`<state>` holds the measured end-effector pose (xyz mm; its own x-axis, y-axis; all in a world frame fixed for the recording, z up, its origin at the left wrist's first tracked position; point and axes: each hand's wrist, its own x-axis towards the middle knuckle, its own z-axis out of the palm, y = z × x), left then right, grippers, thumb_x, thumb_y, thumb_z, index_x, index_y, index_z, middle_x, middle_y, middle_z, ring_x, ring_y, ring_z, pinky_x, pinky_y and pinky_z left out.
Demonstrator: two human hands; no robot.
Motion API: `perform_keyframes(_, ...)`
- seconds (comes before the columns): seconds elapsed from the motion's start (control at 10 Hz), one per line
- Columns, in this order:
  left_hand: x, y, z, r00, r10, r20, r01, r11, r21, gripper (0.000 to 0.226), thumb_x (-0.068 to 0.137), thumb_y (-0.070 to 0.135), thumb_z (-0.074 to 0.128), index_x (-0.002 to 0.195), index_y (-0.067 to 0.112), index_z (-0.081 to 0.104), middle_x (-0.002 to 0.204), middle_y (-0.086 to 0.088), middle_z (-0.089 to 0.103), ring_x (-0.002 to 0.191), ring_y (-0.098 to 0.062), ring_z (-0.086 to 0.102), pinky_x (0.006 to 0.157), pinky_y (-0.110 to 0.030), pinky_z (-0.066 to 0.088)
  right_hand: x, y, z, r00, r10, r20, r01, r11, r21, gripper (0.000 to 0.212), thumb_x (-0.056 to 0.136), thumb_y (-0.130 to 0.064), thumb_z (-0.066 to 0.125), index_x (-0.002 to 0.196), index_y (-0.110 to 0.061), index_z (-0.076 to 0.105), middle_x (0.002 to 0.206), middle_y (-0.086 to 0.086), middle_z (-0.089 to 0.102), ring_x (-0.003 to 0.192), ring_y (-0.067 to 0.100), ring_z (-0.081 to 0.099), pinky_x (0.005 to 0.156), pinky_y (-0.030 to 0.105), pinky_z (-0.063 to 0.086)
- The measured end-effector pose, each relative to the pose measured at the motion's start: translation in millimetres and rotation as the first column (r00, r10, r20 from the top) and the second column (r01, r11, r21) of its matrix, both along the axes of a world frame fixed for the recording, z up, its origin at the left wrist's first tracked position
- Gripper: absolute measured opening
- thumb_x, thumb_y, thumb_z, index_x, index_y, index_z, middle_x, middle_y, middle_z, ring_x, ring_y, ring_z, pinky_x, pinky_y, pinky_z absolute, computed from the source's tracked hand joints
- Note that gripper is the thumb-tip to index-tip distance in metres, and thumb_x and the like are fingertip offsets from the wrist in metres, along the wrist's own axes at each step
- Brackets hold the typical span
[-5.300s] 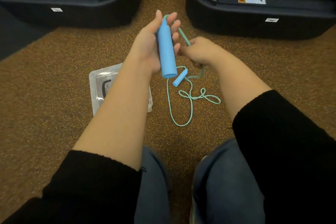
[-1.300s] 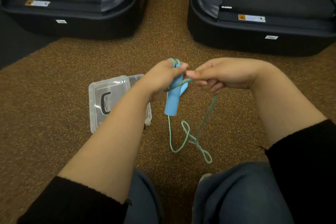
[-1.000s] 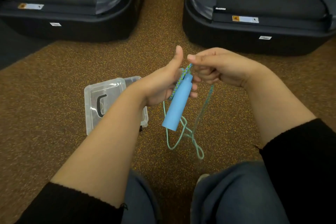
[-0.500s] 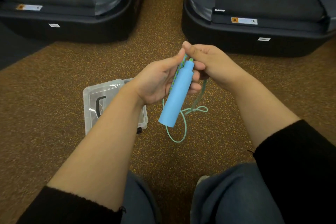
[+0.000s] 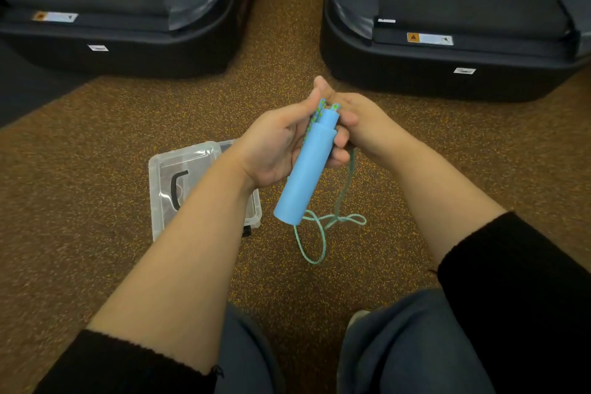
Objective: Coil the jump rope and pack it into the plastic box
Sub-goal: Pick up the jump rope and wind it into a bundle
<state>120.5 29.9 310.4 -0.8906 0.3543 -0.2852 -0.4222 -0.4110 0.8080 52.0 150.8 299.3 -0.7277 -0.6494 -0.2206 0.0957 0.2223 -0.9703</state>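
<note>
left hand (image 5: pixel 275 147) gripping handle (image 5: pixel 307 169) and rope strands | right hand (image 5: pixel 361 125) pinching rope (image 5: pixel 323 227) at handle top, slack trailing onto carpet (image 5: pixel 96 153) | box (image 5: pixel 166 176) lying under left forearm

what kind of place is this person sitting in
Most likely a gym, though only the floor area shows. There is speckled rubber flooring, two black machines that look like treadmill ends with warning stickers, and a jump rope in the left hand.
</note>
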Motion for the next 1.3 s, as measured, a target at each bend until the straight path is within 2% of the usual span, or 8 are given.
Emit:
perform_keyframes(0.1, -0.8, 0.4, -0.7, 1.0, 0.021, 0.019, -0.022, 0.999, 0.041, 0.057, 0.1, 0.04, 0.021, 0.089, 0.004, 0.064, 0.064, -0.005, 0.061, 0.055, -0.017, 0.061, 0.065, -0.027, 0.056, 0.7, -2.9, -2.2, 1.0, 0.006, -0.015, -0.006, 1.0, -0.018, 0.05, 0.101, -0.038, 0.033, 0.057, -0.019, 0.047, 0.039, -0.003, 0.043, 0.039, 0.009, 0.044, 0.048, 0.023, 0.038)
perform_keyframes(0.3, -1.7, 3.5, 1.2, 0.997, 0.077, 0.013, -0.078, 0.993, 0.087, 0.067, 0.1, 0.038, 0.021, 0.079, 0.006, 0.075, 0.065, -0.007, 0.066, 0.057, -0.02, 0.067, 0.065, -0.027, 0.058, -0.2, -1.1, -12.7, 0.999, 0.03, 0.043, -0.03, 1.0, 0.005, 0.059, 0.1, -0.008, 0.031, 0.047, -0.024, 0.052, 0.026, -0.014, 0.042, 0.026, 0.0, 0.041, 0.035, 0.007, 0.031)
perform_keyframes(0.4, -2.5, 2.6, 1.5, 0.993, 0.115, 0.002, -0.115, 0.989, 0.098, 0.067, 0.1, 0.037, 0.02, 0.081, 0.006, 0.076, 0.068, -0.008, 0.069, 0.062, -0.021, 0.07, 0.069, -0.028, 0.058, 3.0, 2.6, -13.4, 0.996, 0.086, -0.01, -0.085, 0.996, 0.041, 0.034, 0.089, 0.0, 0.037, 0.071, -0.028, 0.028, 0.04, -0.022, 0.051, 0.038, -0.013, 0.047, 0.044, 0.001, 0.034)
perform_keyframes(0.5, -3.1, 1.7, 1.5, 0.99, 0.144, -0.005, -0.143, 0.986, 0.091, 0.067, 0.1, 0.038, 0.02, 0.083, 0.006, 0.077, 0.071, -0.008, 0.071, 0.066, -0.022, 0.071, 0.073, -0.029, 0.058, 2.2, -2.3, -12.9, 0.994, 0.039, -0.1, -0.024, 0.989, 0.148, 0.052, 0.093, 0.018, 0.03, 0.071, -0.029, 0.026, 0.068, -0.011, 0.034, 0.05, -0.008, 0.046, 0.048, 0.003, 0.034)
perform_keyframes(0.7, -5.1, -0.9, 1.7, 0.976, 0.217, -0.017, -0.215, 0.972, 0.095, 0.057, 0.1, 0.04, 0.016, 0.104, 0.006, 0.063, 0.082, -0.005, 0.074, 0.075, -0.019, 0.072, 0.081, -0.029, 0.056, 2.5, -7.3, -16.6, 0.958, 0.17, -0.23, -0.042, 0.88, 0.473, 0.037, 0.093, 0.003, 0.036, 0.061, -0.017, 0.035, 0.057, -0.002, 0.033, 0.05, 0.008, 0.028, 0.04, 0.01, 0.027)
perform_keyframes(0.9, -5.4, 1.0, -0.3, 0.975, 0.221, -0.038, -0.219, 0.974, 0.055, 0.056, 0.1, 0.039, 0.016, 0.108, 0.007, 0.061, 0.088, -0.004, 0.074, 0.084, -0.02, 0.071, 0.086, -0.029, 0.053, 5.2, -2.5, -18.5, 0.956, 0.251, -0.154, -0.138, 0.844, 0.519, 0.039, 0.093, 0.001, 0.041, 0.058, -0.015, 0.035, 0.058, -0.001, 0.036, 0.051, 0.009, 0.03, 0.048, 0.018, 0.027)
perform_keyframes(1.1, -7.1, -1.5, -5.1, 0.963, 0.261, -0.06, -0.258, 0.965, 0.047, 0.056, 0.101, 0.04, 0.015, 0.112, 0.008, 0.06, 0.096, -0.004, 0.074, 0.096, -0.021, 0.069, 0.094, -0.03, 0.049, 12.5, -1.6, -31.1, 0.933, 0.354, 0.067, -0.337, 0.79, 0.512, 0.013, 0.097, -0.03, 0.048, 0.092, -0.022, 0.058, 0.092, 0.039, 0.058, 0.064, 0.031, 0.051, 0.057, 0.03, 0.05)
perform_keyframes(1.3, -5.7, -8.6, -16.8, 0.942, 0.334, -0.019, -0.331, 0.939, 0.089, 0.064, 0.099, 0.046, 0.011, 0.116, 0.005, 0.057, 0.1, -0.006, 0.073, 0.096, -0.021, 0.068, 0.081, -0.025, 0.054, 20.1, 6.7, -40.0, 0.897, 0.411, 0.163, -0.433, 0.741, 0.513, 0.039, 0.099, -0.009, 0.036, 0.062, -0.014, 0.045, 0.039, -0.003, 0.037, 0.035, 0.01, 0.028, 0.049, 0.025, 0.03)
